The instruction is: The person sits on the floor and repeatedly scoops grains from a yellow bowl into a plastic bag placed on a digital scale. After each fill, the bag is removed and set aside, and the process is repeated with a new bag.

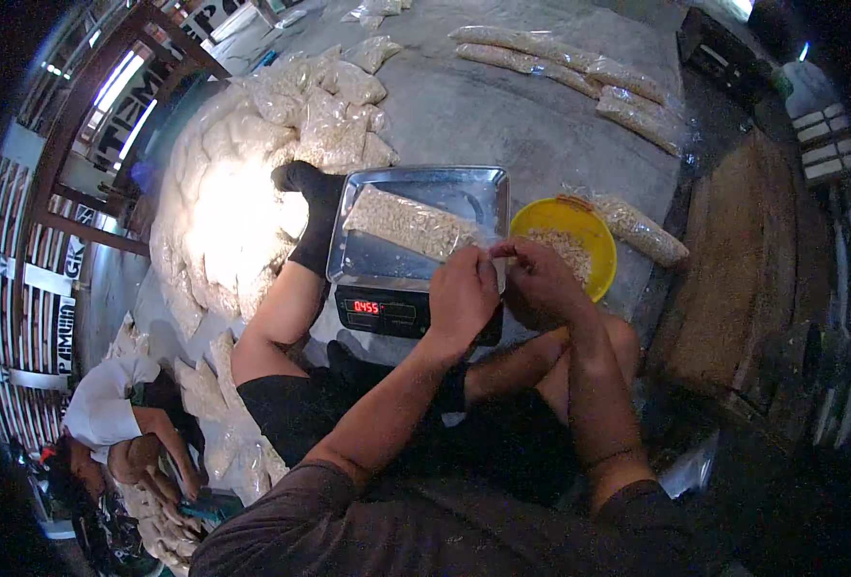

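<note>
A clear plastic bag [414, 223] filled with pale, small pieces lies slantwise on the metal tray [464, 189] of a digital scale [406, 313]. Its gathered open end points right, toward my hands. My left hand [465, 290] pinches that end near the tray's right edge. Close beside it, my right hand [539, 281] has its fingers closed on the same end of plastic. Just beyond my right hand stands a yellow bowl [594, 240], holding loose pieces of the same pale stuff.
A large heap of filled bags [223, 192] lies to the left. Another long filled bag [645, 231] rests behind the bowl, and several more [560, 62] lie at the far right. A person [117, 413] crouches at lower left. A brown sack-like surface [728, 279] borders the right.
</note>
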Demonstrator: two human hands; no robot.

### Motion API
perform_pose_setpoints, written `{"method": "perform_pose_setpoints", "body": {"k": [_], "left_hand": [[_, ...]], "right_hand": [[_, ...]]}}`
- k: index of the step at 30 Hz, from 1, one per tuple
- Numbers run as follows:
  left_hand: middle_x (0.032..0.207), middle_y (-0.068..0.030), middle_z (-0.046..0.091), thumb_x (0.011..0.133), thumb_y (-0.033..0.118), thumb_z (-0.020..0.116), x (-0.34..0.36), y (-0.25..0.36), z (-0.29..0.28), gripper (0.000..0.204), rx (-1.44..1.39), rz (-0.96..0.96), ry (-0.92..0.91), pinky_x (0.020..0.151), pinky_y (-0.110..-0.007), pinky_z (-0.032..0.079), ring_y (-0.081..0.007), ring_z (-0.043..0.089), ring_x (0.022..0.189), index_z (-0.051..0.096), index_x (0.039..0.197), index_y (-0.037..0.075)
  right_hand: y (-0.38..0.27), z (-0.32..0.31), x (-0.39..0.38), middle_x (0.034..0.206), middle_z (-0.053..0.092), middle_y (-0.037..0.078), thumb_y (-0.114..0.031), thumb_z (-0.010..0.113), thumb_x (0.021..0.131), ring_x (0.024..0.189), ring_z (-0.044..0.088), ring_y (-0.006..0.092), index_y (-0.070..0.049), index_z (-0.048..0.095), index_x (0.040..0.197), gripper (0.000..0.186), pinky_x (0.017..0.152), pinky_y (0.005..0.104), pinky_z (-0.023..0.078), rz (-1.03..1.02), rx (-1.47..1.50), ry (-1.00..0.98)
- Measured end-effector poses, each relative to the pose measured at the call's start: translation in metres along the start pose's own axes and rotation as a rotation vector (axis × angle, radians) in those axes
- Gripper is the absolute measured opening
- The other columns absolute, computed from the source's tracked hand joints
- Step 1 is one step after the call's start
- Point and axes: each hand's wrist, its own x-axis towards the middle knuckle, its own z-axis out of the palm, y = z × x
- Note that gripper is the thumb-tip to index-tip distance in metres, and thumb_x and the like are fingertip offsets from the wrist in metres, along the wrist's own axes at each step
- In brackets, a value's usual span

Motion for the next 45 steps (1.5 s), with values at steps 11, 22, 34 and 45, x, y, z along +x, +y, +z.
{"method": "perform_pose_setpoints", "body": {"k": [11,22,34,45], "left_hand": [[0.073,-0.0238,0.056,0.095,0.009,0.059,0.004,-0.005,-0.020,0.017,-0.135,-0.031,0.044,0.064,-0.053,0.046,-0.0480,0.058,0.073,0.054,0.081,0.001],[0.094,-0.0207,0.067,0.096,0.015,0.059,0.011,-0.013,-0.027,0.015,-0.144,0.169,-0.033,0.081,-0.050,0.051,-0.0443,0.064,0.090,0.066,0.100,0.002],[0.106,-0.0204,0.068,0.096,0.019,0.061,0.030,-0.069,-0.029,0.022,-0.035,-0.032,0.054,0.088,-0.047,0.052,-0.0411,0.065,0.099,0.067,0.108,0.002],[0.109,-0.0210,0.069,0.098,0.021,0.058,0.034,-0.075,-0.021,0.024,-0.006,-0.060,0.027,0.093,-0.048,0.051,-0.0414,0.066,0.103,0.067,0.111,0.002]], "right_hand": [[-0.033,0.015,-0.003,0.092,0.073,0.013,-0.017,0.070,0.090,0.075,0.067,0.0212,-0.008,0.071,0.117,0.029,0.072,0.0346,0.054,-0.046,-0.043,0.104],[-0.022,0.031,0.021,0.089,0.072,0.022,-0.035,0.065,0.091,0.085,0.071,0.0419,-0.005,0.074,0.093,0.031,0.076,0.0505,0.056,0.139,-0.702,-0.100],[-0.006,0.040,0.048,0.089,0.073,0.021,-0.036,0.055,0.096,0.082,0.072,0.0411,-0.004,0.073,0.089,0.037,0.074,0.0539,0.057,0.018,-0.743,-0.133],[0.007,-0.012,0.025,0.096,0.073,0.021,-0.038,0.044,0.104,0.091,0.069,0.0439,-0.007,0.071,0.106,0.041,0.082,0.0533,0.055,-0.030,-0.526,0.025]]}}
